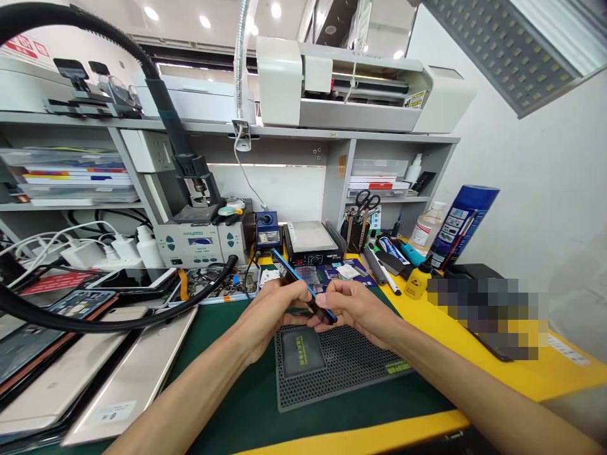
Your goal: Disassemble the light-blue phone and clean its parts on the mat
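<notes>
A thin dark smartphone (pixel 286 270) with a blue edge is tilted on its side above the work mat, its far end pointing up and left. My left hand (pixel 281 304) grips it from the left, the thumb along its edge and the fingers behind. From the other side my right hand (pixel 349 307) pinches the near end between thumb and fingers. Both hands cover part of the phone, and its faces are seen only at a steep angle. Below them lies a grey honeycomb-textured repair mat (pixel 341 373) on the green work surface (pixel 227 392).
Large tablet-like panels (pixel 137 379) are stacked at left, beside a tray of small parts (pixel 227 284). A black hose (pixel 118 325) arches over them. Behind stand a rework station (pixel 202 243) and a heating plate (pixel 313 237). Pens, a yellow bottle (pixel 417 282) and a blue spray can (pixel 467 221) stand right.
</notes>
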### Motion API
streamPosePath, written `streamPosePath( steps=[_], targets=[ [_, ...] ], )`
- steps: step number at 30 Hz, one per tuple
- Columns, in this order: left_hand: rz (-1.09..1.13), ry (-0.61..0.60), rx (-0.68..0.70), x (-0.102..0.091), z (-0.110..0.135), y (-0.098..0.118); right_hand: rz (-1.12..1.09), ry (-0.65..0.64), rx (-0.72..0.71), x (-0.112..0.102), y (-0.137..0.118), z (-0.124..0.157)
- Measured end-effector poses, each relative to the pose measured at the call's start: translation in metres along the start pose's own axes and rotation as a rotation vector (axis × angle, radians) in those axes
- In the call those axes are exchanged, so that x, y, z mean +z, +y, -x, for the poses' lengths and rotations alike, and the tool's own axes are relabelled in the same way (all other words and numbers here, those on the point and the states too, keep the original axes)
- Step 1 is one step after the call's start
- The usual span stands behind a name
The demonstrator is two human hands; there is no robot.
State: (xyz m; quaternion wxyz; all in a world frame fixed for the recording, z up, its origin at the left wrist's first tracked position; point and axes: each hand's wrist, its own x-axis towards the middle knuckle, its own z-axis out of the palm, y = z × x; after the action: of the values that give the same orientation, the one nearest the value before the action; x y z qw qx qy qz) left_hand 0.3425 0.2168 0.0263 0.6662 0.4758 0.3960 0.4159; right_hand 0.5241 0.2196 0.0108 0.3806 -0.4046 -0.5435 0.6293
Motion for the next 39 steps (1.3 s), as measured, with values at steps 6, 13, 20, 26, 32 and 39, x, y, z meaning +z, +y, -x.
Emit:
streamPosePath(
  steps=[6, 13, 20, 26, 32, 39],
  targets=[
    [-0.002, -0.043, -0.025, -0.002, 0.003, 0.004, 0.107, 0.047, -0.043, 0.002, -0.001, 0.001],
    [-0.011, -0.077, -0.037, -0.003, 0.002, 0.003, 0.19, 0.032, -0.1, 0.0, 0.0, 0.002],
    [0.063, -0.151, 0.034, -0.019, 0.001, 0.002, 0.276, 0.007, -0.222, -0.006, -0.001, 0.007],
    [0.142, -0.274, 0.074, -0.04, 0.003, 0.014, 0.426, -0.087, -0.438, -0.005, -0.003, 0.021],
    [0.184, -0.356, 0.085, -0.05, 0.001, 0.015, 0.686, 0.092, -0.804, 0.003, 0.013, 0.021],
    [0.216, -0.389, 0.094, -0.047, 0.004, 0.018, 0.818, 0.17, -1.014, -0.001, 0.018, 0.021]
  ],
)
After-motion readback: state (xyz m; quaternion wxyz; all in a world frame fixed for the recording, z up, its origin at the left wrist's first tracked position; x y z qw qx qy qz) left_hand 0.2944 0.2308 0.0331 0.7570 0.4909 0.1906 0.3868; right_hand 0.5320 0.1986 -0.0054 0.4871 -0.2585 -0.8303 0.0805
